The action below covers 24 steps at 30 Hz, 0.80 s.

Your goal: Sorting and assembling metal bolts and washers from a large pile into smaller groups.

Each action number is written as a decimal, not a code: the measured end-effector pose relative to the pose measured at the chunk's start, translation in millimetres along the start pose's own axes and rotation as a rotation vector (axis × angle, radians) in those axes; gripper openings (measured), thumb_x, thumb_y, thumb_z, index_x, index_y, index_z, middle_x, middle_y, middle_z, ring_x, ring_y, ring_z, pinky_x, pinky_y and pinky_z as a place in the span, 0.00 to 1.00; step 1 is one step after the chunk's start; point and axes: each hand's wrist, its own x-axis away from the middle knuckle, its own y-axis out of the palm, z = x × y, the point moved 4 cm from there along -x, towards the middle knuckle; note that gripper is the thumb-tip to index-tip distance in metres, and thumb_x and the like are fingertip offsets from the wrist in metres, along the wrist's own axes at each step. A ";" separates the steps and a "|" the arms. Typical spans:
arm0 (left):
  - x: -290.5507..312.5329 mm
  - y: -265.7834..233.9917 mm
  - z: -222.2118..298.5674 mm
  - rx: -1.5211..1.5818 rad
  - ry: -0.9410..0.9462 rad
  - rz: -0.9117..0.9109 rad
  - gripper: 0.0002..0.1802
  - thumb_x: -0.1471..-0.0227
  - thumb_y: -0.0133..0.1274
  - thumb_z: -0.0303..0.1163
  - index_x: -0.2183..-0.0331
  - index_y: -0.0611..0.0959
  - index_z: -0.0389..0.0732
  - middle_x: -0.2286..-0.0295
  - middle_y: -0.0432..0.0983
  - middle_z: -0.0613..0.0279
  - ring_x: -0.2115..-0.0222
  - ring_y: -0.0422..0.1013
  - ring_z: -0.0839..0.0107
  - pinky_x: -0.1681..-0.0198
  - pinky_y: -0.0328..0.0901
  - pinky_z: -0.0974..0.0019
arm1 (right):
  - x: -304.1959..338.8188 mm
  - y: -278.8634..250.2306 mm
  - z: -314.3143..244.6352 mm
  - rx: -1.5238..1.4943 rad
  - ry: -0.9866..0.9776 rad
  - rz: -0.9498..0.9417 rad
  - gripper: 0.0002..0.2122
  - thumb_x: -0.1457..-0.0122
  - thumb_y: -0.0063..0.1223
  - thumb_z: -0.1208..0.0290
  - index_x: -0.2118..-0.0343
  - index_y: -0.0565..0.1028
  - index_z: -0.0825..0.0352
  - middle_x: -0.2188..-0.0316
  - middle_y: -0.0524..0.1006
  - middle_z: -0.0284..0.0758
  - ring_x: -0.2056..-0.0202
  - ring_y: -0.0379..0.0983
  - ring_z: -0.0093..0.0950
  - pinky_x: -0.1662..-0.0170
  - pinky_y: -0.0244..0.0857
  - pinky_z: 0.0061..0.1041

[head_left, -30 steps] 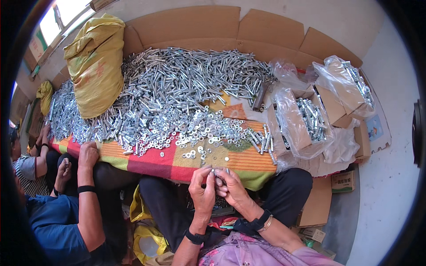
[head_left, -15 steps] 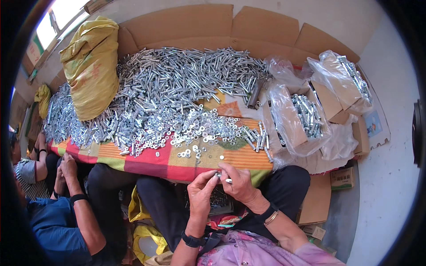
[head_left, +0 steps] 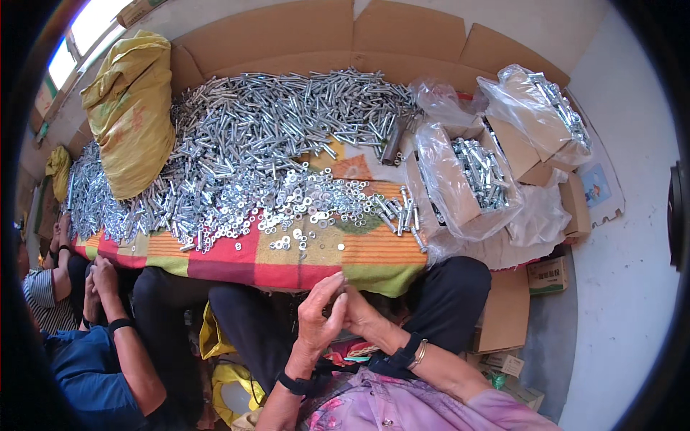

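Low table draped in a striped red, orange and green cloth (head_left: 374, 262), cardboard sheets (head_left: 287, 32) standing behind it. Most of the top is buried under a big heap of silvery bolts (head_left: 273, 136), with a yellow sack (head_left: 129, 108) leaning at its left end. Right side: open cartons lined with clear plastic bags, one holding finished bolts (head_left: 478, 172). Near front edge, a loose scatter of washers and nuts (head_left: 302, 208). Smallest: the piece in work, mostly hidden between the fingers, held over the lap just below the table edge. Left hand (head_left: 316, 316) and right hand (head_left: 359, 312) are pressed together, fingers curled and pinching at it; cannot tell exactly what it is, likely a bolt being fitted. A neighbour's hands (head_left: 97, 284) work at far left. Judged step: assembling one fastener by hand. Next move likely calls for a fine fingertip twist, then a reach right to the carton.
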 end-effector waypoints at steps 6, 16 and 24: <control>14.6 -30.1 -29.5 0.163 -0.235 0.078 0.19 0.48 0.44 0.27 0.53 0.72 0.33 0.57 0.71 0.52 0.55 0.67 0.65 0.49 0.58 0.65 | 38.4 54.1 -40.9 -0.044 0.059 -0.154 0.04 0.42 0.44 0.72 0.66 0.68 0.64 0.87 0.58 0.20 0.92 0.48 0.10 0.92 0.41 0.12; 40.3 -18.5 -25.7 0.388 -0.306 0.037 0.19 0.43 0.42 0.31 0.52 0.70 0.31 0.58 0.72 0.53 0.56 0.68 0.67 0.51 0.60 0.66 | 46.2 36.6 -42.0 0.290 -0.122 -0.049 0.04 0.44 0.43 0.75 0.67 0.70 0.67 0.85 0.64 0.26 0.89 0.54 0.12 0.87 0.46 0.14; -30.0 -92.0 -42.2 0.044 -0.292 0.369 0.15 0.42 0.42 0.30 0.61 0.77 0.29 0.69 0.77 0.55 0.65 0.72 0.71 0.60 0.65 0.70 | 39.4 23.5 -57.0 1.420 -0.469 -0.233 0.12 0.39 0.41 0.67 0.56 0.66 0.67 0.73 0.74 0.41 0.71 0.73 0.35 0.66 0.66 0.31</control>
